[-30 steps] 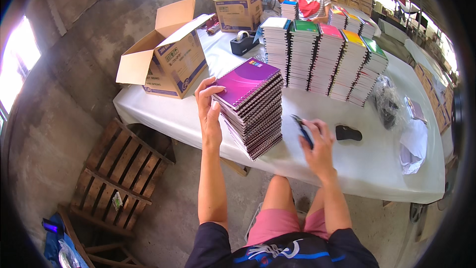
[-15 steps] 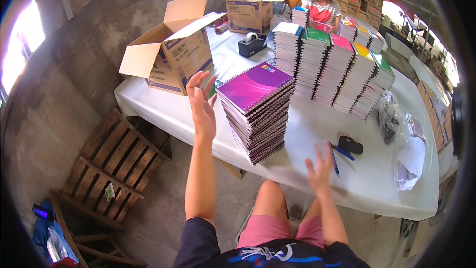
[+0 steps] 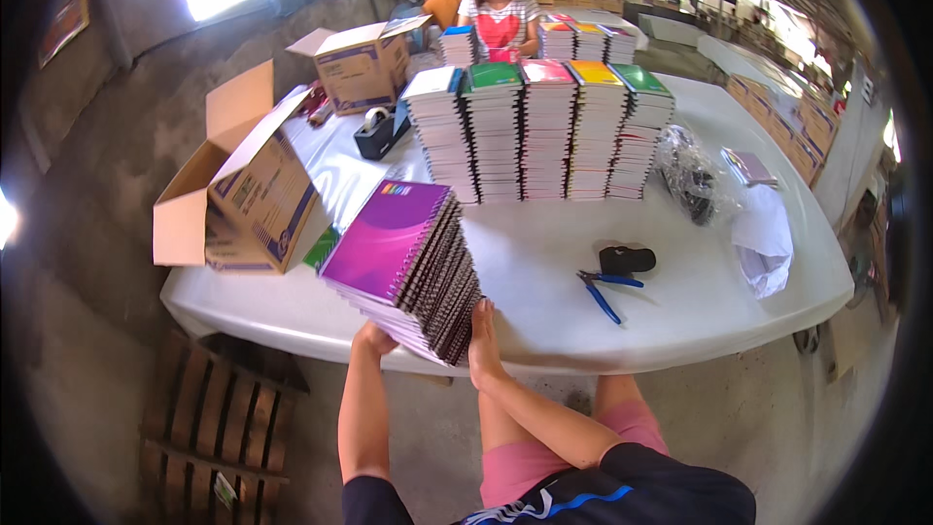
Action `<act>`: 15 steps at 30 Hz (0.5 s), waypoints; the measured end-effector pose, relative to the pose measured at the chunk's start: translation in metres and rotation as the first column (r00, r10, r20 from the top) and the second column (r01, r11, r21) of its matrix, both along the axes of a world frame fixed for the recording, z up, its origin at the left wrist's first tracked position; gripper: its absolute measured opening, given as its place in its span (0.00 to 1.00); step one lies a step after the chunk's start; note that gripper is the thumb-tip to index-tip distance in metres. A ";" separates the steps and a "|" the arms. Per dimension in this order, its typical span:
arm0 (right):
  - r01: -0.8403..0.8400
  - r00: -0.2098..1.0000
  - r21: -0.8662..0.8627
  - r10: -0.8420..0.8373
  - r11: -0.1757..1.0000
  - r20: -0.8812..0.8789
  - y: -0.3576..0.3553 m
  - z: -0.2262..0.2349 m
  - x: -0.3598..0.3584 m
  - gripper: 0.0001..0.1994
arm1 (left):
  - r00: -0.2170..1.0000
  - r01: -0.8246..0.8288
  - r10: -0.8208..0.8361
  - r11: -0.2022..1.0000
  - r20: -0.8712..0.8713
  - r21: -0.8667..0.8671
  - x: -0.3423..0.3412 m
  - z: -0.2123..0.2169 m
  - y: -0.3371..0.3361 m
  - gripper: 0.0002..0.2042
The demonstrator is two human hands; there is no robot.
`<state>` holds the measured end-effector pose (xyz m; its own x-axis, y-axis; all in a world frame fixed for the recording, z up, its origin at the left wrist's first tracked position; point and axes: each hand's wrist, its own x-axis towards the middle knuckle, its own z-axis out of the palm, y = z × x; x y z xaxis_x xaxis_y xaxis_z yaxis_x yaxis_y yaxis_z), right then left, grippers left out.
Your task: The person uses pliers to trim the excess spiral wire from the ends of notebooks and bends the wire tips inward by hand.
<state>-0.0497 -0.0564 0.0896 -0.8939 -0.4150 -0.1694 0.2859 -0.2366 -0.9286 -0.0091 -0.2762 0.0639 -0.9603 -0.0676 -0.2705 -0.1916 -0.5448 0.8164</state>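
Note:
A tall stack of purple spiral notebooks (image 3: 389, 238) stands at the table's near edge, turned and leaning a little, its black coils facing right. My left hand (image 3: 376, 337) grips the stack low on its near left side; most of its fingers are hidden by the notebooks. Against the coil side, low down, my right hand (image 3: 483, 342) presses with fingers straight and together, so the stack is held between both hands. Part of a green-covered item (image 3: 321, 248) shows beside the stack on the left.
Several notebook stacks (image 3: 496, 136) stand in a row beyond. Open cartons (image 3: 258, 199) and a tape dispenser (image 3: 382, 131) are at left. Blue-handled pliers (image 3: 603, 299), a black pouch (image 3: 627, 260) and clear plastic wrap (image 3: 688, 175) lie right. A person (image 3: 501, 15) sits across the table.
Both hands were apart from the stack, the left raised beside it and the right over the table; now both touch it low down. The stack has turned, and the view has shifted.

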 end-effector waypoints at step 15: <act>-0.593 0.796 -0.214 0.605 0.776 -0.010 0.033 -0.024 -0.121 0.27 | 0.870 -0.470 0.464 0.883 -0.167 0.009 0.000 0.083 0.181 0.37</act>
